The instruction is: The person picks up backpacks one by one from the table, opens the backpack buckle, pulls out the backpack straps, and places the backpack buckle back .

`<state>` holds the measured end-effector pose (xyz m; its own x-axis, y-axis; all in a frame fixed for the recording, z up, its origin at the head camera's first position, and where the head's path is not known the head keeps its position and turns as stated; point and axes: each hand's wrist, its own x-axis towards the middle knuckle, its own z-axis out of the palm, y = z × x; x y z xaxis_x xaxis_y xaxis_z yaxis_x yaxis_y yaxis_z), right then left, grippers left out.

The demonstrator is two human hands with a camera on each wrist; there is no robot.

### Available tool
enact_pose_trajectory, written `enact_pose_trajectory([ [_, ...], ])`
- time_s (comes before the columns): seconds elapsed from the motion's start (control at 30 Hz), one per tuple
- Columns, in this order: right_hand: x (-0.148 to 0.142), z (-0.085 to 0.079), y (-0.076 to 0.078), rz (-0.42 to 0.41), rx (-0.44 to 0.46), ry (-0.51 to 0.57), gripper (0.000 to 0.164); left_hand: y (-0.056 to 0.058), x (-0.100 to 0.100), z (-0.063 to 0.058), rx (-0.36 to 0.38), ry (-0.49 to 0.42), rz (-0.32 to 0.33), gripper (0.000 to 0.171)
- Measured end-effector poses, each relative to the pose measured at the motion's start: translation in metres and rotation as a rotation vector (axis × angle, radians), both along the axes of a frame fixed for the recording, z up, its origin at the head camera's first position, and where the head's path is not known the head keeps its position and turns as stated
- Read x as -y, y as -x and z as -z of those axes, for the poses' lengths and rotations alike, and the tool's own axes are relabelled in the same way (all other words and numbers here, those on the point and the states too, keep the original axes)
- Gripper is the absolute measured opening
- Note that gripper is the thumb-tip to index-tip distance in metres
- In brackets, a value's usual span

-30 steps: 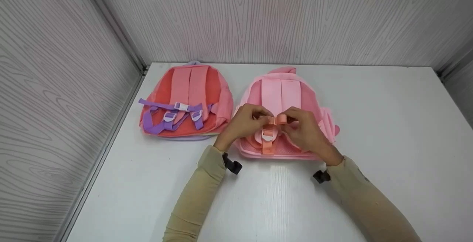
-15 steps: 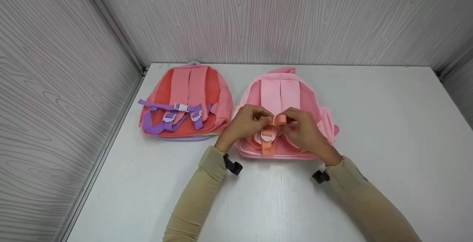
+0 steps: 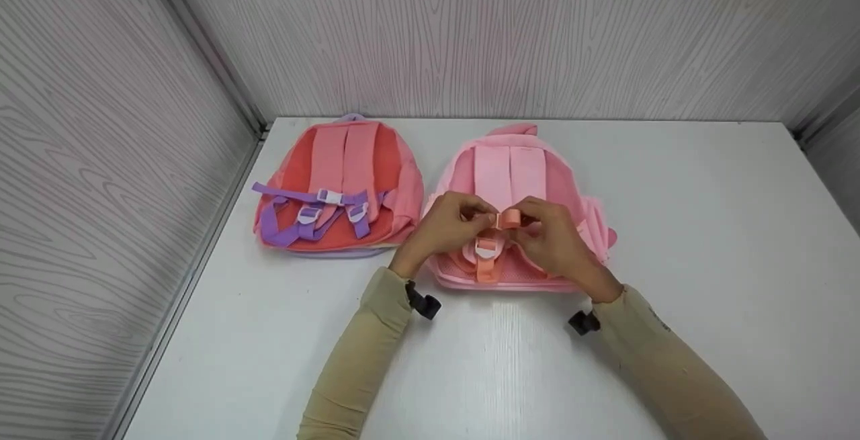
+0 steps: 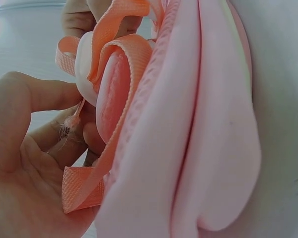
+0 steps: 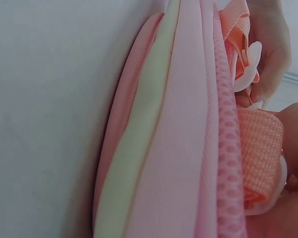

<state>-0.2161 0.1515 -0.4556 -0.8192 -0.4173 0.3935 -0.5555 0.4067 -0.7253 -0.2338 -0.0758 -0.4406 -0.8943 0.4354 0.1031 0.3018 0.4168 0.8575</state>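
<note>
On the right backpack (image 3: 494,178), the left hand (image 3: 451,223) pinches a frayed strap end (image 4: 74,119), which slackened fingers could lose; the right hand (image 3: 554,235) seemingly pinches a loop (image 3: 512,218).

No text, label, brand, number or sign can be read in any of the three views. In the head view, a small, dark, narrow marking (image 3: 660,320) is seen toward the lower right of the frame, set near the cuff on the outer side of the khaki fabric right sleeve (image 3: 678,366); it is too small and blurred to be read, and whether letters are formed cannot be told.
</note>
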Motion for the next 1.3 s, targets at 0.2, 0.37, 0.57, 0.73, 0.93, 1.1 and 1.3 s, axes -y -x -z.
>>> enact_pose_trajectory([
  [0.2,0.000,0.002,0.001,0.002,0.000,0.000,0.017,0.002,0.004,0.001,0.012,0.007,0.021,0.018],
  [0.37,-0.001,0.002,0.001,0.002,-0.011,-0.007,0.016,0.001,0.009,-0.001,0.035,0.018,0.020,0.019],
  [0.57,-0.002,0.000,0.000,0.000,-0.006,-0.017,0.017,0.002,0.014,-0.004,0.054,0.016,0.033,0.021],
  [0.73,-0.002,-0.002,0.000,0.011,0.004,-0.028,0.017,0.002,0.016,-0.004,0.049,0.016,0.031,0.020],
  [0.93,-0.001,-0.003,-0.001,0.023,0.008,-0.041,0.015,0.003,0.018,-0.005,0.057,0.016,0.025,0.018],
  [1.1,-0.001,-0.003,-0.001,0.019,0.015,-0.038,0.014,0.004,0.020,-0.006,0.069,0.017,0.025,0.017],
  [1.3,-0.001,-0.003,0.000,0.015,0.011,-0.036,0.015,0.006,0.021,-0.005,0.067,0.017,0.026,0.017],
])
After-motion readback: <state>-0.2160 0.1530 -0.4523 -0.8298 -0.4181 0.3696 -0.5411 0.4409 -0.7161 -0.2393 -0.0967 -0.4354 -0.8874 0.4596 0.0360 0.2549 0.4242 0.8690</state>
